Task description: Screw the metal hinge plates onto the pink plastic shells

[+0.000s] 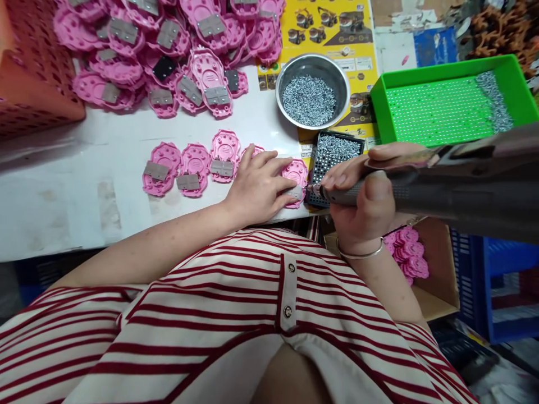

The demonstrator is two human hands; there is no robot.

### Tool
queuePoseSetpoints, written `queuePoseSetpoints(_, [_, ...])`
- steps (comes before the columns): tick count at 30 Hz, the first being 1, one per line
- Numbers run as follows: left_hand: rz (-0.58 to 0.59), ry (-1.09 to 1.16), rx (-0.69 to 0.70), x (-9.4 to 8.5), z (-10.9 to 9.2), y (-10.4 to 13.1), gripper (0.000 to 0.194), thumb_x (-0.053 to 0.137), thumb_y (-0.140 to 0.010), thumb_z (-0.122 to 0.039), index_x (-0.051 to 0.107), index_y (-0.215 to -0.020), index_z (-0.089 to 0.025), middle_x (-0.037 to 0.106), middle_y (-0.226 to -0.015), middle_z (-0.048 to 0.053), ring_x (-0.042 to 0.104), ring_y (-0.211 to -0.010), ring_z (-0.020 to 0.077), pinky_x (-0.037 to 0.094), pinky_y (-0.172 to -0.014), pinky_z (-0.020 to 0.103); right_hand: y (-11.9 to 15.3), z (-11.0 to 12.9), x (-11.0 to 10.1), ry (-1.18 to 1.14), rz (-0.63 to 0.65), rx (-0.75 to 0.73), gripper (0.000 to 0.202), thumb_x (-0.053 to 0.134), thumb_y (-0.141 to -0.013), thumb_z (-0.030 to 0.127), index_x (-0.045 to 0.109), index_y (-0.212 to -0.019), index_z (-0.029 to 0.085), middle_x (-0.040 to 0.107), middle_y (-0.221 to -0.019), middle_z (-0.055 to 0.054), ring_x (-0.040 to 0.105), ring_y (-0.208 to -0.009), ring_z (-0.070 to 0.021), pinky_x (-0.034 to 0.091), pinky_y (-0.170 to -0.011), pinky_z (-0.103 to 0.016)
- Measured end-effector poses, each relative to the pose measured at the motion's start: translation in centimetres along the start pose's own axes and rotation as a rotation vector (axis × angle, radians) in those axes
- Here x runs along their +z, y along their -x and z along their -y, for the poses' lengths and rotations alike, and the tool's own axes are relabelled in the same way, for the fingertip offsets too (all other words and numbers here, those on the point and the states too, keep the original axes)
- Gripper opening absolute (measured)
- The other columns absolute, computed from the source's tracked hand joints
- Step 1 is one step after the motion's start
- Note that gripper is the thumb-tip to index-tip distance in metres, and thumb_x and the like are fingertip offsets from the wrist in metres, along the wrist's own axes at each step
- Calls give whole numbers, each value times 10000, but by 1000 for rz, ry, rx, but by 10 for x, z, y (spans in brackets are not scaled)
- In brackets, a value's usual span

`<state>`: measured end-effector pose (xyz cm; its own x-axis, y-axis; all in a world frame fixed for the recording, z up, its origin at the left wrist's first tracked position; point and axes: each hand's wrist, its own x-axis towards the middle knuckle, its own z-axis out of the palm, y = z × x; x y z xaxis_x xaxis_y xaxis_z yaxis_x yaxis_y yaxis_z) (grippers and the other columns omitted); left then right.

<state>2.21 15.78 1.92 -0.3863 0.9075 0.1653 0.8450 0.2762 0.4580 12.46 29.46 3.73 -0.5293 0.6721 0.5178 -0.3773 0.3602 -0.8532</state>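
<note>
My right hand (362,196) is wrapped round a dark electric screwdriver (455,179), whose tip points left at a pink plastic part (296,168) with a grey plate on it. Fingers spread, my left hand (261,188) lies over the row of pink parts, its fingertips on that part's left side. Another pink part is mostly hidden beneath this hand. Three more, each with a grey plate, lie to the left, among them one (224,151) beside my hand. Just under the screwdriver tip is a black perforated tray (334,148) with small screws.
A metal bowl of screws (311,101) stands behind the black tray. The green tray (442,101) is at the right. Many pink parts (168,56) are piled at the back left, beside an orange basket (37,73). Below the table edge are a cardboard box (442,264) and a blue crate (475,292).
</note>
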Motion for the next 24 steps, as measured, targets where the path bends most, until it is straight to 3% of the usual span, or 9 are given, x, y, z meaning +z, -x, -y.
queuePoseSetpoints(7, [5,-3,-2,1,0,0,201,720,-870,-441,789,-1009,-315,649,-1342,32,501,-1281,335,223,-1174,682,-4,-1,2,-62,40,-56,267,611,-837,573,582,-985,353,379,-591,67,430,-435,-97,427,-449,-283])
queuePoseSetpoints(13, [0,-18,2,2,-1,0,200,718,-871,-447,787,-1004,-316,650,-1345,29,503,-1281,329,236,-1171,681,-3,-4,2,-68,49,33,309,624,-828,582,548,-1001,338,538,-725,43,483,-502,-105,467,-506,-309])
queuePoseSetpoints(17, [2,-12,5,2,-1,0,199,716,-873,-437,790,-1001,-303,653,-1343,38,510,-1283,343,236,-1163,696,-6,-8,3,-111,69,-10,289,631,-830,551,577,-999,324,545,-717,46,465,-450,-85,435,-436,-287])
queuePoseSetpoints(24, [38,-25,-13,-1,-3,-3,173,692,-889,-415,788,-985,-310,635,-1361,29,488,-1298,339,186,-1177,711,-11,-16,-3,42,233,210,491,563,-725,787,555,-861,315,550,-704,23,484,-498,-126,510,-573,-389])
